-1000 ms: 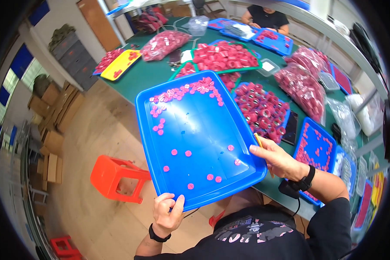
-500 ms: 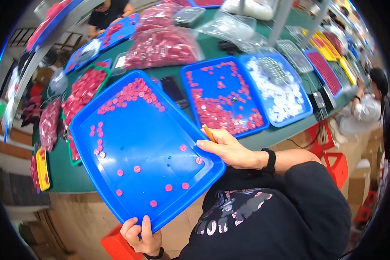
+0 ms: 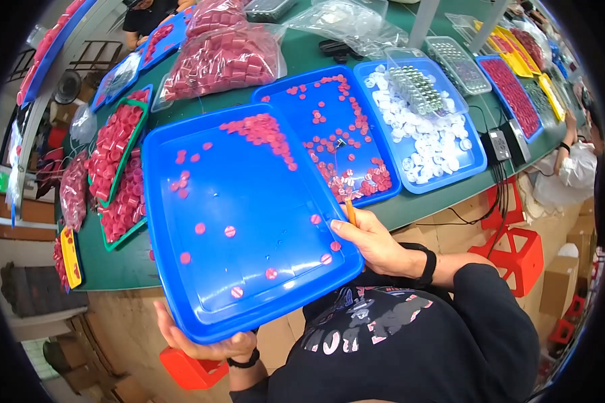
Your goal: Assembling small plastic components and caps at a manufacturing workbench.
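A large blue plastic tray (image 3: 242, 195) is held up in front of me, tilted, its far edge overlapping the bench. Small round pink-red pieces (image 3: 265, 134) are heaped in its far right corner, with others scattered over its floor. My left hand (image 3: 205, 344) supports the near left corner from below, fingers stretched out along the underside. My right hand (image 3: 376, 245) grips the right rim, thumb on top and the other fingers hidden underneath. A thin orange-brown stick (image 3: 350, 212) pokes up from between the right thumb and fingers.
Behind stand a second blue tray (image 3: 334, 144) of pink-red pieces and a lighter blue tray (image 3: 477, 164) of white pieces. Green-rimmed baskets (image 3: 117, 158) of pink-red parts are left, and a filled plastic bag (image 3: 225, 64) lies farther back. Red stools (image 3: 517, 258) stand beside the bench.
The tray has turned clockwise and shifted slightly right. Its loose pieces have slid closer into the far right corner. My left hand has moved from gripping over the near rim to beneath the corner.
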{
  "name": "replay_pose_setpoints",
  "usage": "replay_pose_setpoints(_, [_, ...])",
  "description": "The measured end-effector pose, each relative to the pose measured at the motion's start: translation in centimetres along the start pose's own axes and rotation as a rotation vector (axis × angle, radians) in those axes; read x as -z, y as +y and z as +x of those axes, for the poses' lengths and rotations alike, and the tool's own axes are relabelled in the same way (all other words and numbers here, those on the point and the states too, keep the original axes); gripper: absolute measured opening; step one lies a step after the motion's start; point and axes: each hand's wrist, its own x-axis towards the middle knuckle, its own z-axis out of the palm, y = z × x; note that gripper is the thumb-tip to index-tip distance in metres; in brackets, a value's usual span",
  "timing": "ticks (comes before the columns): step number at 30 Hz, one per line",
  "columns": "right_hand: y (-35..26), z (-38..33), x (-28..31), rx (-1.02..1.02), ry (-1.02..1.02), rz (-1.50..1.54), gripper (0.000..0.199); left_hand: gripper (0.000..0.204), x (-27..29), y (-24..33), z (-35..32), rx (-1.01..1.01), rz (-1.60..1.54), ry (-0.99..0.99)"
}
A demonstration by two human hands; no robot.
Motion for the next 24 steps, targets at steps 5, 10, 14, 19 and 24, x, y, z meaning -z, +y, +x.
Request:
replay_pose_setpoints(5, [0.2,-0.4,1.4,-0.044,0.073,0.117,0.019,0.078,-4.5,4.4,2.7,0.323,-0.453,0.125])
replay_pose_setpoints(10, [0.7,0.5,3.4,-0.025,0.062,0.163,0.018,0.068,-7.0,5.5,4.5,0.317,-0.456,0.146])
replay_pose_setpoints(14, [0.8,1.2,3.7,-0.073,0.021,0.344,0.023,0.063,-8.0,6.2,6.9,0.295,-0.345,0.091])
replay_pose_setpoints(19, [-0.1,0.9,4.1,-0.187,-0.137,0.468,0.028,0.062,-8.7,7.3,10.6,0.23,-0.325,0.106])
replay_pose_setpoints(24, [-0.3,0.4,2.5,-0.171,-0.042,0.594,0.026,0.062,-10.0,9.9,13.4,0.029,-0.378,0.078])
